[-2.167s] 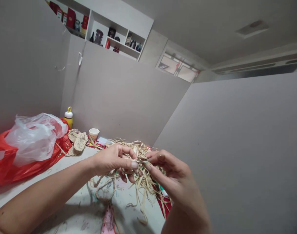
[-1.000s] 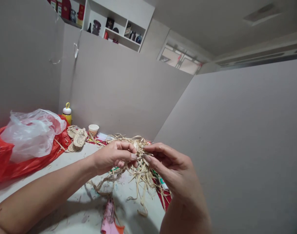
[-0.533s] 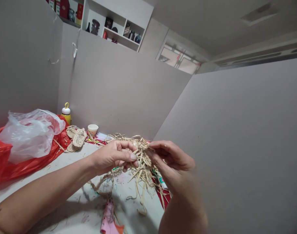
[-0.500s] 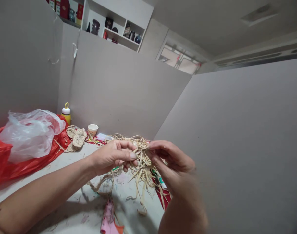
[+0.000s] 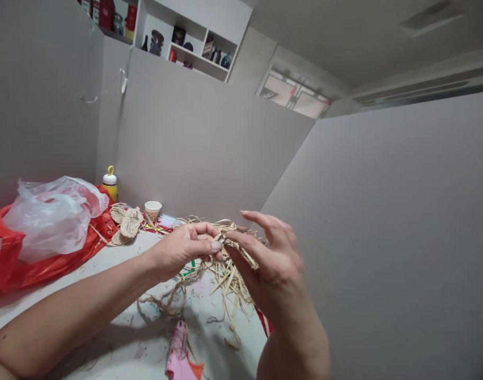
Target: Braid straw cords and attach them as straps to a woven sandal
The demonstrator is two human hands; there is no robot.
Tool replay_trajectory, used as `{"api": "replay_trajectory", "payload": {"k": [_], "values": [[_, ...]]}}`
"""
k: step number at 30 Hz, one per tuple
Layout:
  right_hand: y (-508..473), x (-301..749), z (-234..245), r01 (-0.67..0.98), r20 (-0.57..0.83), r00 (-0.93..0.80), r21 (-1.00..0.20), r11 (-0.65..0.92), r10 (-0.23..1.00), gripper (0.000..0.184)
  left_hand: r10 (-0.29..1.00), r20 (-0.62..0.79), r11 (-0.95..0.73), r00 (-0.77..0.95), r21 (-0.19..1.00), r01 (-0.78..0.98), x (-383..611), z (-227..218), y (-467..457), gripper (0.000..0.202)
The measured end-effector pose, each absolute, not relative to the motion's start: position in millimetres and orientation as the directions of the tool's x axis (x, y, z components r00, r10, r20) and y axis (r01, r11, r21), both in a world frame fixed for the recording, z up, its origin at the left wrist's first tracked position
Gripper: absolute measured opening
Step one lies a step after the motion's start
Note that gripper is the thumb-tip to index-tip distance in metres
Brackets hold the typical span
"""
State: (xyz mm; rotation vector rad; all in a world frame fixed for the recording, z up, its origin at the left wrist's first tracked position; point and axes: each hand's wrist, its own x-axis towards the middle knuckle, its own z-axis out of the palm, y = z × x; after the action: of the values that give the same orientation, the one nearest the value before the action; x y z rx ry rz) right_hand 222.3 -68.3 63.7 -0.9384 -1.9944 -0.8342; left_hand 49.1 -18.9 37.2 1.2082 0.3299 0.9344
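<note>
My left hand [image 5: 188, 248] pinches a twisted strand of dried straw [image 5: 247, 255] between thumb and fingers. Close against those fingertips, my right hand [image 5: 275, 253] has its thumb and index finger about the same strand, its other fingers lifted and spread. A loose heap of pale straw [image 5: 231, 279] lies on the table behind and below both hands. Under my left wrist, a straw cord [image 5: 170, 303] curls down toward a pink wrapped piece with an orange edge [image 5: 180, 351].
At left, a clear plastic bag [image 5: 53, 219] rests on a red bag [image 5: 47, 269]. Woven straw pieces [image 5: 128, 221], a paper cup [image 5: 152, 209] and a yellow bottle [image 5: 110, 184] stand toward the back of the white table [image 5: 118, 338]. Grey partitions [image 5: 193, 142] enclose the table.
My right hand has shifted left toward my left fingertips, and some of its fingers have lifted and spread. My left hand keeps its pinch in nearly the same place.
</note>
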Motion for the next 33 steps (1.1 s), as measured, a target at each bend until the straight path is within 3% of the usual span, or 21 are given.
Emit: {"api": "replay_trajectory", "payload": {"k": [6, 10, 13, 16, 20, 23, 28, 33], "values": [[-67, 222, 64, 0.843, 0.854, -0.392, 0.187, 0.504, 0.34, 0.008, 0.76, 0.239, 0.041, 0.604, 0.91, -0.412, 50, 36, -21, 0.031], [-68, 219, 61, 0.838, 0.86, -0.327, 0.073, 0.54, 0.391, 0.009, 0.753, 0.283, 0.037, 0.594, 0.883, -0.468, 49, 37, -21, 0.029], [-71, 214, 58, 0.828, 0.877, -0.196, -0.092, 0.554, 0.438, 0.007, 0.751, 0.322, 0.001, 0.577, 0.873, -0.489, 49, 37, -21, 0.026], [-71, 208, 54, 0.763, 0.834, -0.027, -0.339, 0.55, 0.552, 0.007, 0.757, 0.348, -0.025, 0.554, 0.862, -0.507, 51, 37, -23, 0.022], [-67, 206, 53, 0.566, 0.702, 0.068, -0.612, 0.552, 0.709, 0.007, 0.765, 0.347, -0.015, 0.542, 0.851, -0.525, 52, 37, -27, 0.02], [-64, 209, 56, 0.392, 0.62, 0.055, -0.734, 0.554, 0.783, 0.021, 0.757, 0.338, 0.015, 0.558, 0.846, -0.533, 51, 38, -28, 0.018], [-65, 213, 61, 0.262, 0.521, -0.013, -0.822, 0.506, 0.853, 0.031, 0.751, 0.306, 0.07, 0.586, 0.845, -0.531, 50, 40, -27, 0.018], [-64, 216, 64, 0.254, 0.48, -0.064, -0.84, 0.48, 0.875, 0.011, 0.751, 0.296, 0.051, 0.59, 0.866, -0.498, 51, 39, -25, 0.016]]}}
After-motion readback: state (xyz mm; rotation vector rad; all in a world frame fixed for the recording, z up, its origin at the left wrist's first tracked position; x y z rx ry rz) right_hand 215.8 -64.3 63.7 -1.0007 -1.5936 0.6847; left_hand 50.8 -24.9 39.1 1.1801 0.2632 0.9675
